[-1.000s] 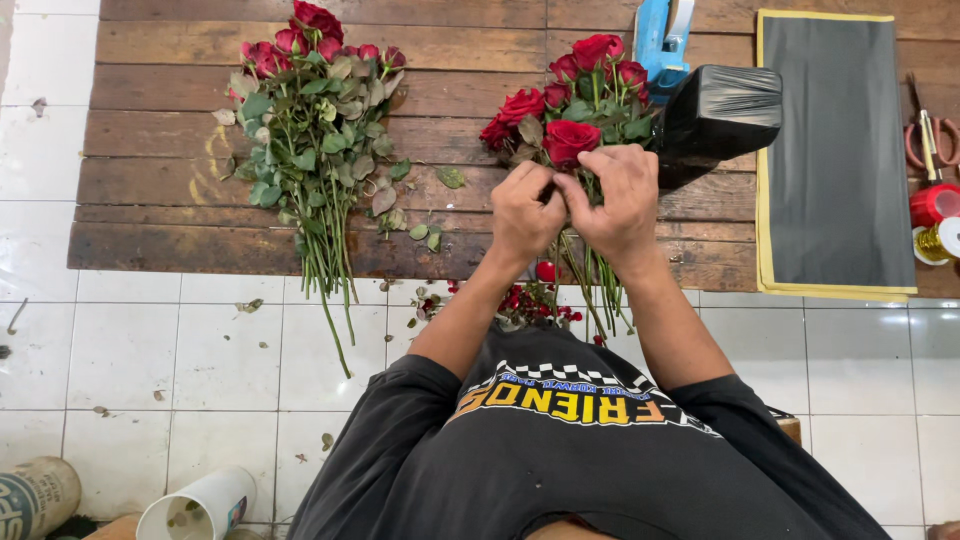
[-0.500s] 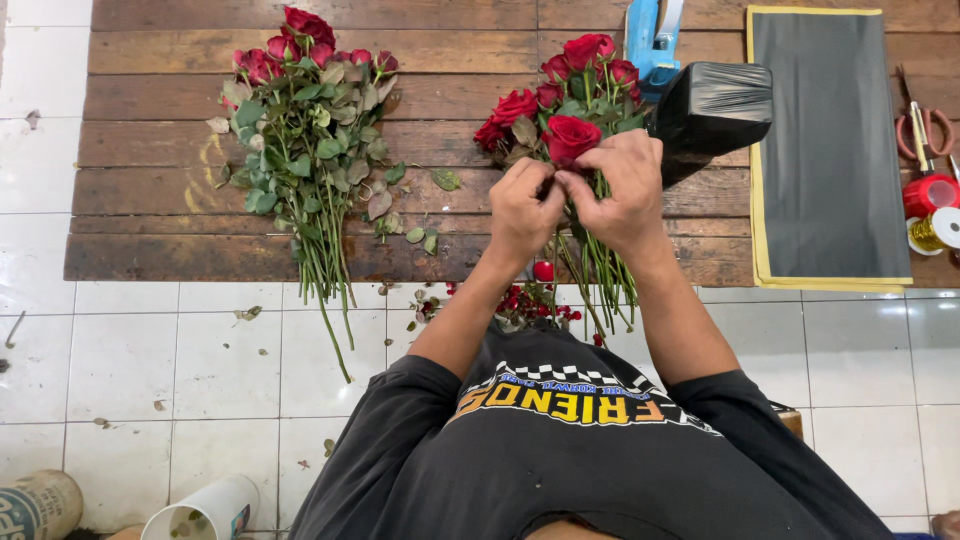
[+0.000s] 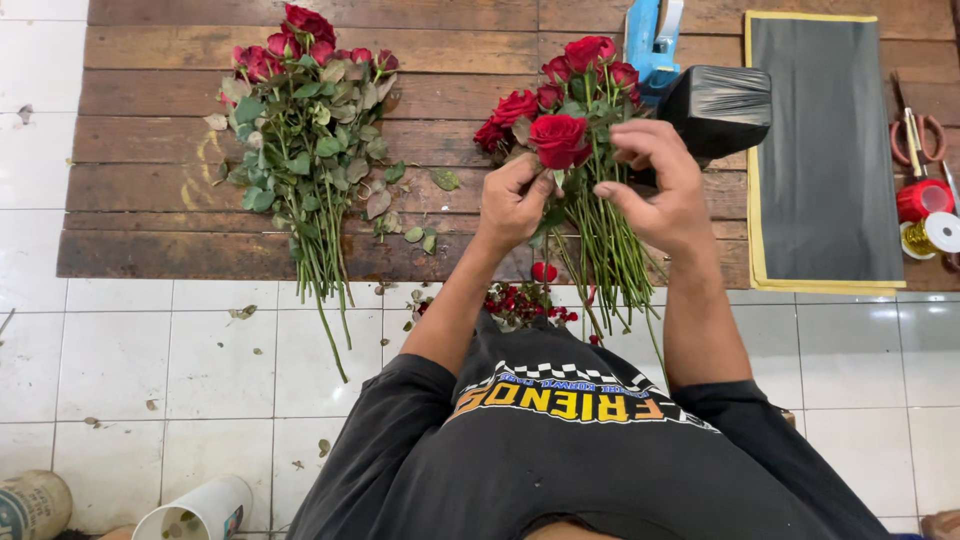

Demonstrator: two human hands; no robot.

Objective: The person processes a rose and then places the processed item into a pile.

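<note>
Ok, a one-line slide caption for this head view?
Both hands, left and right, gather a red rose bunch over wooden boards; a second bunch lies nearby.

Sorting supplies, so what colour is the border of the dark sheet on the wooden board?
Yellow, around a dark grey sheet; seen in the head view.

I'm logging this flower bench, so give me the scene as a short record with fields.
Left hand: left hand grips the stems of the red rose bunch
Right hand: right hand pinches the same stems
Other roses: loose rose bundle lying on the wooden board
Right side: dark sheet, red ribbon spool
Floor: white cup
</note>
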